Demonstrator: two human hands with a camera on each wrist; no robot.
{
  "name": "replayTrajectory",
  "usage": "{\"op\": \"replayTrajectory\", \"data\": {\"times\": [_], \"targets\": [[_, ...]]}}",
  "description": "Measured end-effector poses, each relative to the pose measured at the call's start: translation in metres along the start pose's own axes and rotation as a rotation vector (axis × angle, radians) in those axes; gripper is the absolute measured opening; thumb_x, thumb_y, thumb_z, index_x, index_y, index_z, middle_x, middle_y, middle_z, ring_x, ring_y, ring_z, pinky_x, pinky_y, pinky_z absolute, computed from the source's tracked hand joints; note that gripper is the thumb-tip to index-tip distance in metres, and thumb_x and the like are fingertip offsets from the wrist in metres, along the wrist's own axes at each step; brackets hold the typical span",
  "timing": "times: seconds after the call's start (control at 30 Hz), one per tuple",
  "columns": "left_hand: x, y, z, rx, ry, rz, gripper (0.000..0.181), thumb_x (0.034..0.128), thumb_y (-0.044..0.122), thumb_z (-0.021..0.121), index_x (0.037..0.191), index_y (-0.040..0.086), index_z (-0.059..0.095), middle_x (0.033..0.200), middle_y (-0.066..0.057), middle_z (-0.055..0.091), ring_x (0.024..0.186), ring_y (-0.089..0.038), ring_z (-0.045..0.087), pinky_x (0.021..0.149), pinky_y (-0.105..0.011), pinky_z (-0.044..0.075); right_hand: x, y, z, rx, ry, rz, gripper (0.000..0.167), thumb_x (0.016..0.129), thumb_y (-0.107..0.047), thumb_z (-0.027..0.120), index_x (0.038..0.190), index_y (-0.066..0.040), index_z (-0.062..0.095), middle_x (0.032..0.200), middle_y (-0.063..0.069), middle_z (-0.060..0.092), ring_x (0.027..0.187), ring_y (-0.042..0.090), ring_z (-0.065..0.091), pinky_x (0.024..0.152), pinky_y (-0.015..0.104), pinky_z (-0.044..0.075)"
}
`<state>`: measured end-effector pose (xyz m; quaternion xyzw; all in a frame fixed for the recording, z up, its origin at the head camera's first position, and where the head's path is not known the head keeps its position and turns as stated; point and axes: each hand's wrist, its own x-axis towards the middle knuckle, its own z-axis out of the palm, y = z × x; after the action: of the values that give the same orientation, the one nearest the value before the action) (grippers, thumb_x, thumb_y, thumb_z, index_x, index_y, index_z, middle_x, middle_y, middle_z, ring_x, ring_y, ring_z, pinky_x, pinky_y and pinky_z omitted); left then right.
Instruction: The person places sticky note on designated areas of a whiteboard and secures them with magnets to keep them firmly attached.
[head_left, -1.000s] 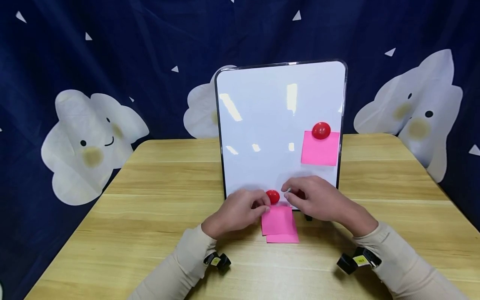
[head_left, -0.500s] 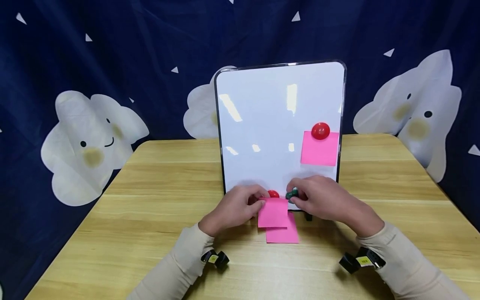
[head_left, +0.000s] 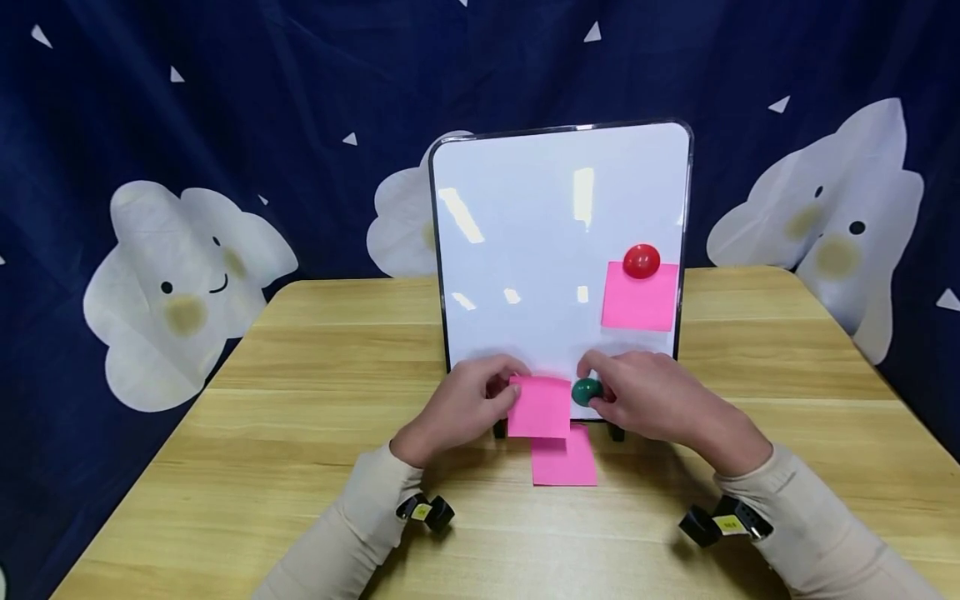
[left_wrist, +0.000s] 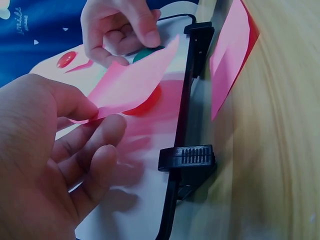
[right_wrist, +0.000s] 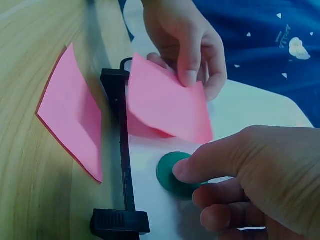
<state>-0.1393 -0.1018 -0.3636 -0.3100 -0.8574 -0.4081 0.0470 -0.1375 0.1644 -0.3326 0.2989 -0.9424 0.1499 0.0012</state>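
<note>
A pink sticky note [head_left: 540, 408] is pinched at its upper left corner by the left hand [head_left: 465, 410], in front of the whiteboard's [head_left: 525, 250] lower edge. The right hand [head_left: 648, 396] holds a round green magnet [head_left: 586, 392] between thumb and fingers, just right of the note. In the right wrist view the thumb lies on the green magnet [right_wrist: 175, 172], close to the board; contact cannot be told. Behind the raised note, a red magnet [left_wrist: 146, 104] peeks out in the left wrist view; the head view hides it. More pink sticky notes [head_left: 566, 462] lie on the table below.
Upper right on the whiteboard, another red magnet [head_left: 642, 262] sits over the top of a pink sticky note [head_left: 637, 302]. The board stands on black feet [left_wrist: 187, 157] on the wooden table [head_left: 337, 358]. A dark blue cloud-patterned curtain [head_left: 300, 83] hangs behind.
The left hand has lifted the pink sticky note up and left off the lower notes, covering the red magnet behind it. The green magnet has come into sight in the right hand, its round face turned outward.
</note>
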Motion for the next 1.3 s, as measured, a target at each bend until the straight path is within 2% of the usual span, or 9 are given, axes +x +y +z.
{"op": "replayTrajectory", "data": {"times": [0.27,0.73,0.93,1.3], "targets": [[0.000,0.000,-0.005,-0.012,0.080,0.034,0.023,0.0932,0.000,0.065,0.115,0.008,0.068,0.075,0.005,0.055,0.063,-0.010,0.050,0.057,-0.025,0.045,-0.002,-0.002,0.000,-0.007,-0.001,0.005,0.030,0.079,-0.014,0.085,0.102,-0.017,0.066,0.073,-0.013,0.059,0.064,0.008,0.053,0.061,0.028,0.048],[0.004,-0.003,-0.017,-0.006,0.213,0.077,0.024,0.0918,0.002,0.070,0.115,0.007,0.067,0.074,0.004,0.059,0.059,-0.011,0.048,0.053,-0.025,0.042,-0.001,-0.003,0.001,-0.030,0.010,-0.001,0.029,0.080,-0.013,0.084,0.101,-0.017,0.065,0.074,-0.012,0.060,0.064,0.008,0.052,0.060,0.027,0.046],[0.005,-0.003,-0.019,-0.035,0.257,0.058,0.019,0.0930,0.002,0.069,0.111,0.006,0.068,0.076,0.002,0.064,0.058,-0.012,0.051,0.050,-0.025,0.043,-0.001,-0.003,0.002,-0.029,0.023,-0.004,0.028,0.079,-0.013,0.084,0.101,-0.016,0.066,0.074,-0.012,0.061,0.064,0.007,0.053,0.061,0.027,0.047],[0.004,-0.005,-0.021,-0.055,0.290,0.031,0.015,0.0947,0.002,0.067,0.109,0.006,0.070,0.078,0.001,0.066,0.060,-0.011,0.055,0.051,-0.026,0.046,0.000,-0.002,0.002,-0.023,0.018,0.006,0.030,0.078,-0.015,0.086,0.100,-0.016,0.066,0.073,-0.012,0.060,0.063,0.007,0.052,0.061,0.027,0.047]]}}
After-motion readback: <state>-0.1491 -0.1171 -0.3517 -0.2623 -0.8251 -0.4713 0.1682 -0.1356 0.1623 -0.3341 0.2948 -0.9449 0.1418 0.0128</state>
